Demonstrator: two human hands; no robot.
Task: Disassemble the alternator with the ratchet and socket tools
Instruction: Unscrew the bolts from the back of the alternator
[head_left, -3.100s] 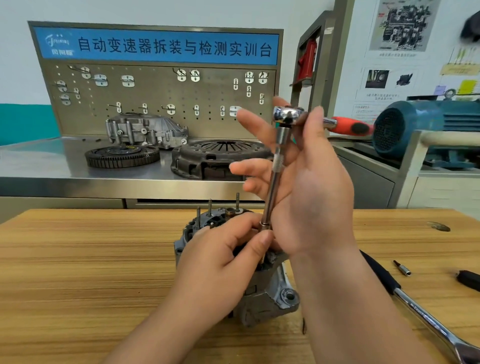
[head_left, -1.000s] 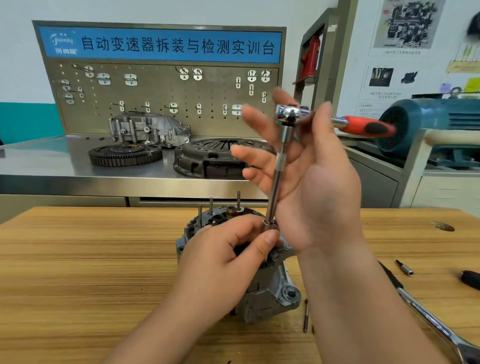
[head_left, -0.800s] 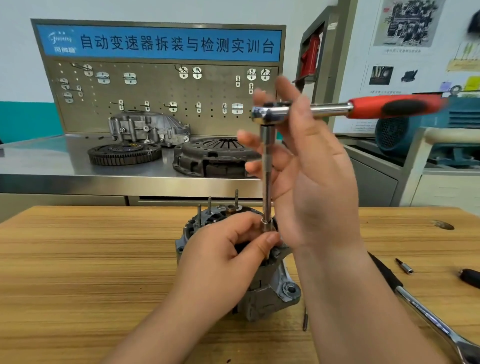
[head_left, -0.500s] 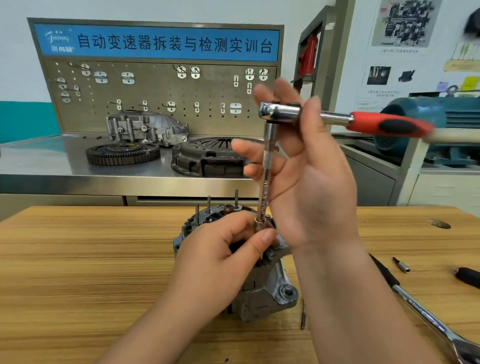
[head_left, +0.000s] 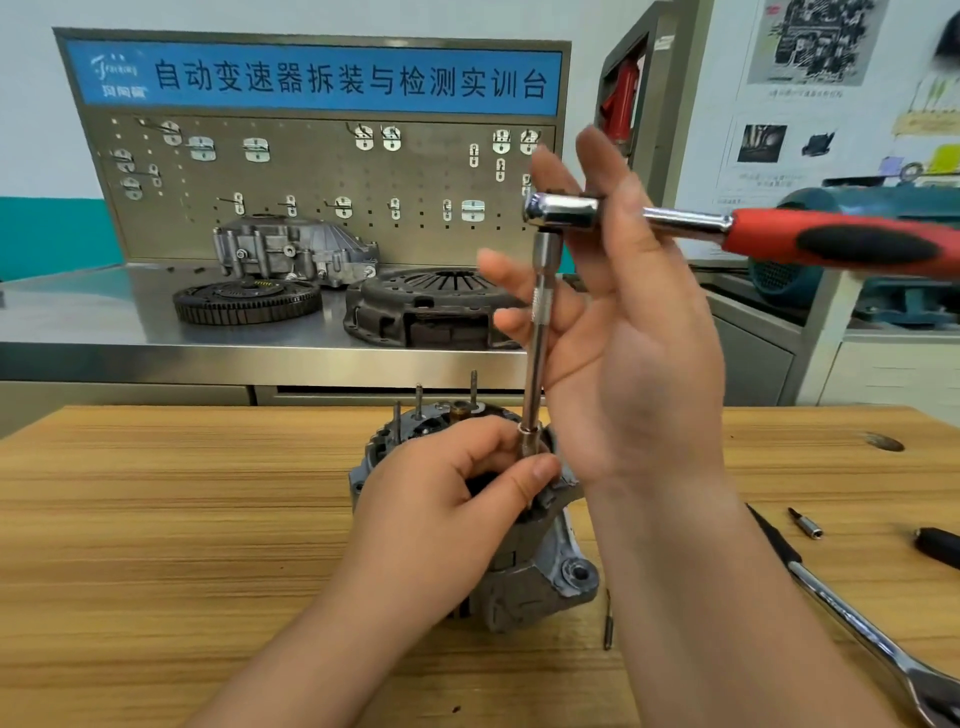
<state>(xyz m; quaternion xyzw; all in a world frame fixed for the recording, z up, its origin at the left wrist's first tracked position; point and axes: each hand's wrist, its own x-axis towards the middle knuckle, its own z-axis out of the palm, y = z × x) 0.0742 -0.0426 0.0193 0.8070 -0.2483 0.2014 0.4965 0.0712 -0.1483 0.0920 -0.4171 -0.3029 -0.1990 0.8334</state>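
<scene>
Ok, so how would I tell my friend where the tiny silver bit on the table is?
Start at the wooden table, on the side right of the alternator. A long chrome wrench lies slanted there, and the bit lies between it and a black tool at the picture's edge. It is a tiny silver stub, far shorter than both.

Wooden table (head_left: 156, 519) in front — steel bench (head_left: 104, 332), pegboard (head_left: 311, 176), white wall (head_left: 31, 104) behind.
</scene>
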